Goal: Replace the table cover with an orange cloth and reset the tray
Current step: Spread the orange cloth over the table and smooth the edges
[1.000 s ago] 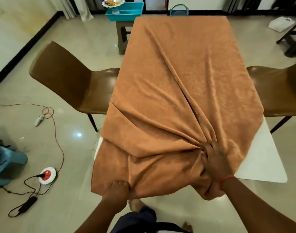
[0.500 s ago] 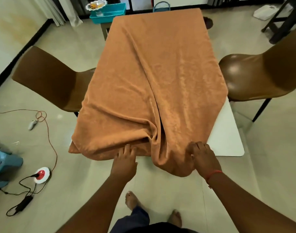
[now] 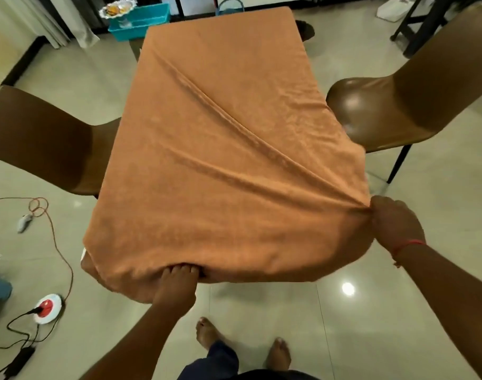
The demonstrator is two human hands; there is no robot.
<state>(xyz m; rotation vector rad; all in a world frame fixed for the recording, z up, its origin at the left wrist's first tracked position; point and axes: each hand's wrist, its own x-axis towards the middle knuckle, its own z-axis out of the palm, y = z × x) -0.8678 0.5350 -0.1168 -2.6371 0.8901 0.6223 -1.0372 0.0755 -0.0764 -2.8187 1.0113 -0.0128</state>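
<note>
The right hand (image 3: 396, 223) clamps the near right corner of the orange cloth (image 3: 220, 149), fingers curled round bunched fabric, and long creases run from that grip toward the far left. The left hand (image 3: 177, 283) presses on the cloth's near edge; whether its fingers grip cannot be told. The cloth covers the table (image 3: 83, 253), of which only a white sliver shows at the near left corner. Brown chairs (image 3: 415, 105) stand on either side. A blue tray (image 3: 141, 19) sits beyond the far end.
</note>
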